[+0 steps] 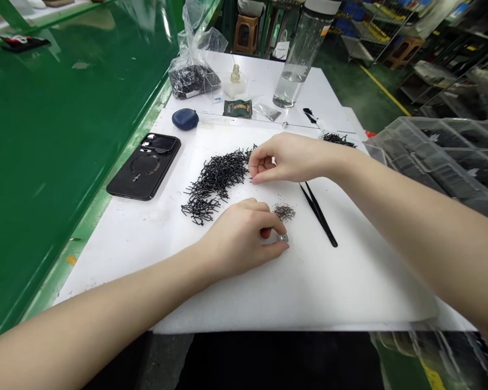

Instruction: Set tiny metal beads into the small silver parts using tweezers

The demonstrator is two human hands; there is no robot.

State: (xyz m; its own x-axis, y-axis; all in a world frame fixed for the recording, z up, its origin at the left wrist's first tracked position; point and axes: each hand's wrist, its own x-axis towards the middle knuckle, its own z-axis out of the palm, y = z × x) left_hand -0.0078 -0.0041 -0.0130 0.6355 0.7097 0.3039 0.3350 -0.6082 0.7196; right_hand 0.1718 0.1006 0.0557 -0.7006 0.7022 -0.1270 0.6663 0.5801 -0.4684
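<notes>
Between the thumb and index finger of my left hand (248, 235) is a small silvery metal block (283, 238), held low over the white work surface (341, 287). My right hand (282, 158) is at the right end of a pile of short black wire-like pieces (217, 179). Its fingertips are pinched together; what they hold, if anything, is too small to make out. A little heap of tiny metal parts (284, 212) lies just beyond my left fingertips. Black tweezers (320, 216) rest to the right of that heap.
At the left lie a black phone (144, 167) and a dark blue case (185, 119). Toward the back stand a clear water bottle (295, 76), a plastic bag of black pieces (193, 76) and a green packet (238, 108). A clear compartment box (451, 157) is at the right.
</notes>
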